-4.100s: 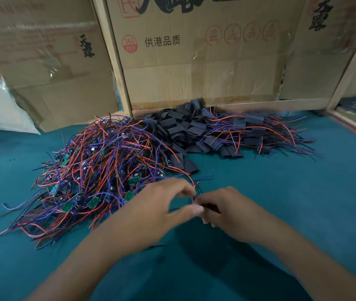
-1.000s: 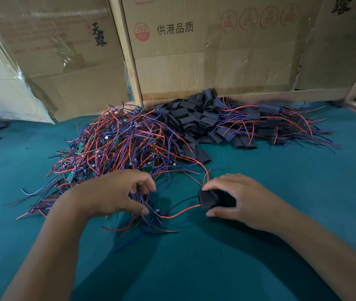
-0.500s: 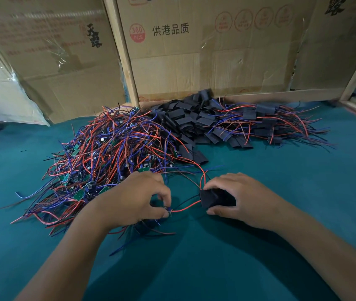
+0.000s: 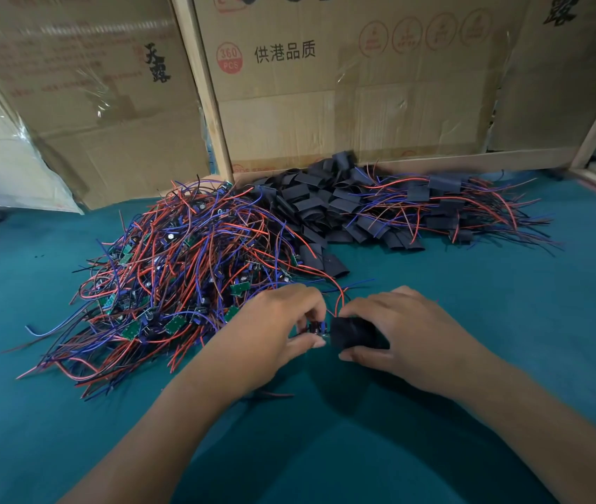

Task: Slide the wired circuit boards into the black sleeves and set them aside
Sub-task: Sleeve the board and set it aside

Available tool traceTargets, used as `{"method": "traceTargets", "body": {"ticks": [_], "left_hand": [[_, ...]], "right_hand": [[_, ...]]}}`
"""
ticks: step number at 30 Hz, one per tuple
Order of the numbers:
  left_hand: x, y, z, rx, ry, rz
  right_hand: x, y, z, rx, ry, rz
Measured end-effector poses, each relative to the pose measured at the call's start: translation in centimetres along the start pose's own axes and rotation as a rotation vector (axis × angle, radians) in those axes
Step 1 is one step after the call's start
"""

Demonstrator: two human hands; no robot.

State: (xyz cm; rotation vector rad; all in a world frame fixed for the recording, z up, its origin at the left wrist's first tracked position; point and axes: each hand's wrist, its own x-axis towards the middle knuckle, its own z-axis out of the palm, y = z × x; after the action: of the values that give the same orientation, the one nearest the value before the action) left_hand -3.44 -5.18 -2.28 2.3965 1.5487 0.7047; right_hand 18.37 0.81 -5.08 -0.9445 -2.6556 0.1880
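My left hand [image 4: 278, 329] pinches a small wired circuit board [image 4: 317, 327] between thumb and fingers, right at the mouth of a black sleeve [image 4: 353, 332]. My right hand [image 4: 409, 332] grips that sleeve between thumb and fingers just above the table. A red wire [image 4: 340, 296] loops up from the board. A big tangle of wired boards [image 4: 183, 274] with red and blue leads lies to the left. Loose black sleeves [image 4: 311, 205] are heaped behind it.
Sleeved boards with trailing wires [image 4: 449, 209] lie in a pile at the back right. Cardboard boxes [image 4: 344, 85] and wooden posts [image 4: 205, 89] wall off the back of the teal table [image 4: 507, 321]. A loose wire [image 4: 271, 395] lies under my left wrist.
My left hand pulled a board out of the tangle and carried it right to the sleeve's mouth. My right hand kept holding the sleeve in about the same place.
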Motion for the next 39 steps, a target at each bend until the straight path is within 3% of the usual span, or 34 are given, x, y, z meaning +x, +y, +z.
{"method": "traceTargets", "body": {"ticks": [8,24,39], "left_hand": [[0.0,0.3,-0.2,-0.183,0.052,-0.058],[0.2,-0.1,-0.2,-0.302,0.084,-0.129],[0.1,0.1,-0.4,-0.339,0.08,-0.065]], "right_hand": [[-0.3,-0.1,-0.3,0.085,0.067,0.031],[-0.5,-0.5,-1.1,0.156,0.081,0.044],[-0.4,0.1,-0.4,0.345,0.089,0.011]]}}
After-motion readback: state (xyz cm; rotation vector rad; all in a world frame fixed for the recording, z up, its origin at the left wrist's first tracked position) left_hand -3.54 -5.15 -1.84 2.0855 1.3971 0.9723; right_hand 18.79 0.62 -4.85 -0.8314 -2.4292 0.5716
